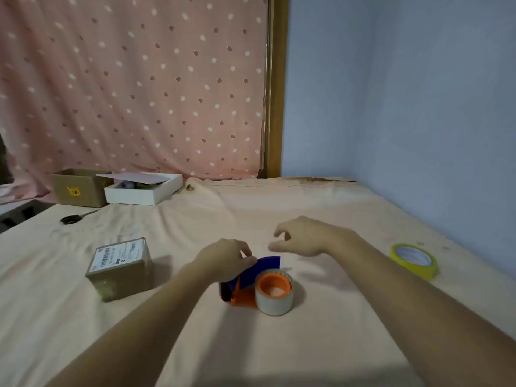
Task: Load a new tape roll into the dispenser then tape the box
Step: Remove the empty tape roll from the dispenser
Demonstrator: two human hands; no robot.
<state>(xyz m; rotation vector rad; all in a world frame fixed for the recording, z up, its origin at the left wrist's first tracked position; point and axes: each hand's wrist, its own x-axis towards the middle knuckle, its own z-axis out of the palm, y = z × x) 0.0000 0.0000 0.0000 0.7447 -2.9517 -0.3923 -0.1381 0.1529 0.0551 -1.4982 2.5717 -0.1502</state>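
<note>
An orange and blue tape dispenser (245, 286) lies on its side on the peach cloth, with a pale tape roll (275, 301) around its orange hub. My left hand (226, 258) rests on the dispenser's far end, fingers curled over the blue plate. Just beyond it my right hand (300, 237) hovers with fingers loosely bent and nothing in it. A small brown box (120, 270) with a white label stands to the left. A yellow tape roll (414, 259) lies at the right.
Black scissors (74, 218) lie far left on the cloth. An open cardboard box (79, 188) and a white tray box (143, 188) stand at the back left. A blue wall (418, 107) borders the right side.
</note>
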